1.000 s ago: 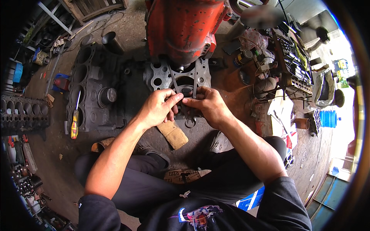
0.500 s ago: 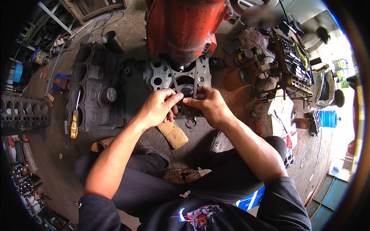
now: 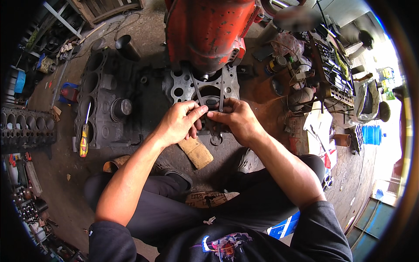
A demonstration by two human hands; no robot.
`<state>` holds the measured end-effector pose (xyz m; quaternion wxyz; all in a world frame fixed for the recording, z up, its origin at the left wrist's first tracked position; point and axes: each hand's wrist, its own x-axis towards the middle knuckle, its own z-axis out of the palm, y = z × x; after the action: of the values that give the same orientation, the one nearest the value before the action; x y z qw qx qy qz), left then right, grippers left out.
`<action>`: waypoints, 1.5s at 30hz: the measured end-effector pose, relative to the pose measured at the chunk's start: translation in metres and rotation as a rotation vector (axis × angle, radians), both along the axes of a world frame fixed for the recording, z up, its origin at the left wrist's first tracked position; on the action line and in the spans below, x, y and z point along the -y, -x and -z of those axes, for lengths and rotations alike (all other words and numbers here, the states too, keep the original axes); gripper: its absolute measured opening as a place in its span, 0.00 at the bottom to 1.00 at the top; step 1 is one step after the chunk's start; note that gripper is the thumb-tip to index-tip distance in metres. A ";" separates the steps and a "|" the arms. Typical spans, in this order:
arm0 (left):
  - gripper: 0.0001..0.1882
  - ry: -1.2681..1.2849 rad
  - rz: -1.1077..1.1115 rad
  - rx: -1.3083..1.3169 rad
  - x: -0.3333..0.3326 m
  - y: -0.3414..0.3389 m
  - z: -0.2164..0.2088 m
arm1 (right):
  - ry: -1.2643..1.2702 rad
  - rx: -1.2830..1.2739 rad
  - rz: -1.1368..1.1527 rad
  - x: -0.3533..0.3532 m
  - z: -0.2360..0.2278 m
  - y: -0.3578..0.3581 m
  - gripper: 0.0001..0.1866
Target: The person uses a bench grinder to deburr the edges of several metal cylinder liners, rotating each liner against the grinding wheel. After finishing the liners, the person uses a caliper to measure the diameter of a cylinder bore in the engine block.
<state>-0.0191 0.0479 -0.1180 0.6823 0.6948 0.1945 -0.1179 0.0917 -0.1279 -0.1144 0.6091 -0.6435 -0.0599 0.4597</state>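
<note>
Both hands meet close together at the near edge of a grey engine block point(image 3: 186, 85), below a chipped red machine housing point(image 3: 209, 35). My left hand point(image 3: 181, 120) is closed, thumb and forefinger pinching at the near end of a flat metal bar point(image 3: 197, 91). Beside it, my right hand point(image 3: 238, 118) is closed around the lower end of a second flat metal bar point(image 3: 221, 85). The two bars reach up from my fingers to the underside of the red housing, one on each side of a round bore. My fingers hide what lies under the bar ends.
Below my hands a wooden block point(image 3: 196, 153) lies on the floor. To the left stands another engine block point(image 3: 104, 133) with a piston point(image 3: 122, 108) and a yellow-handled screwdriver point(image 3: 84, 142) on it. A crowded tool rack point(image 3: 329, 70) and cans stand at the right.
</note>
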 end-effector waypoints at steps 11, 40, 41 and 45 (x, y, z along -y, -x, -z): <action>0.20 -0.011 0.010 0.005 -0.002 -0.001 -0.001 | -0.030 -0.046 0.019 -0.002 -0.003 0.000 0.21; 0.21 -0.022 0.020 -0.005 -0.004 0.000 -0.001 | -0.005 0.012 0.014 -0.003 0.004 0.002 0.25; 0.21 -0.020 0.023 -0.007 -0.004 0.000 -0.001 | 0.002 0.023 0.017 -0.003 0.003 0.003 0.25; 0.21 -0.015 0.027 0.001 -0.005 0.000 -0.001 | 0.005 0.018 0.023 -0.003 0.001 0.003 0.24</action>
<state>-0.0189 0.0526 -0.1169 0.6754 0.7027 0.1854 -0.1253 0.0887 -0.1251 -0.1159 0.6122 -0.6498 -0.0567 0.4469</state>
